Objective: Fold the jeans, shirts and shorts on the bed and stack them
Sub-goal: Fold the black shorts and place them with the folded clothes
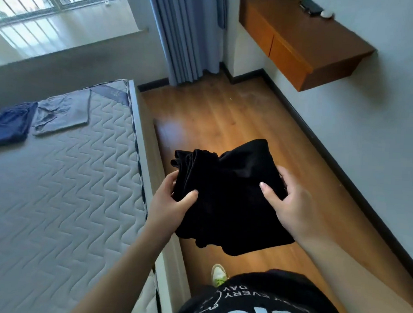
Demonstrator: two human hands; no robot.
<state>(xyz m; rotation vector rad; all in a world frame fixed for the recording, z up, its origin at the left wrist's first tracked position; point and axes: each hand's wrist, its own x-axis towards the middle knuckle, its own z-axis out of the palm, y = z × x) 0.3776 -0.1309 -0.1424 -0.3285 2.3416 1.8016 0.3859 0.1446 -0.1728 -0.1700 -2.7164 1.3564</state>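
Both hands hold a folded black fabric garment above the wooden floor, beside the quilted grey mattress. Left hand grips its left edge, thumb on top; right hand grips its right edge likewise.

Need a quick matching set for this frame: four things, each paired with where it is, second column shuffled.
Things:
1. black garment
2. blue garment
3. grey garment
4. wooden shelf

Places:
A. on the wall
B. spread on the mattress, nearer the curtain
C. on the mattress by the left edge of the view
D. held over the floor by the left hand and right hand

Pairs: 1-D, 2-C, 3-B, 4-A
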